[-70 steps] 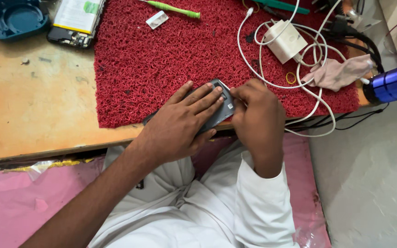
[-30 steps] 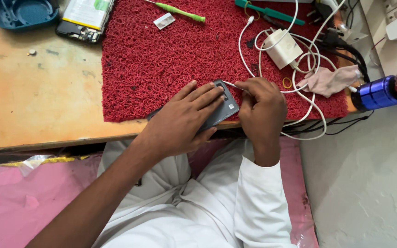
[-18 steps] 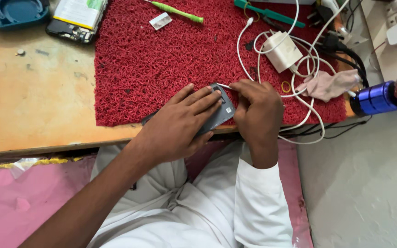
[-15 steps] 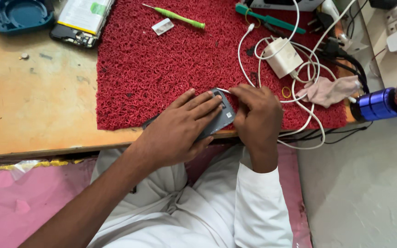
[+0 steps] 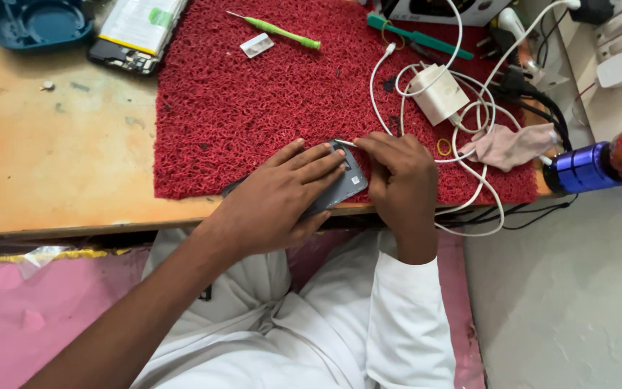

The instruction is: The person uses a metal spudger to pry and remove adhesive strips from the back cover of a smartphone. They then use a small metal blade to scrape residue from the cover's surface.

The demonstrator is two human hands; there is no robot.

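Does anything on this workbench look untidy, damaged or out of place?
Yes. The white charging cables lie in a tangled heap on the red bristly mat, and an opened phone with exposed battery lies tilted at the mat's far left corner.
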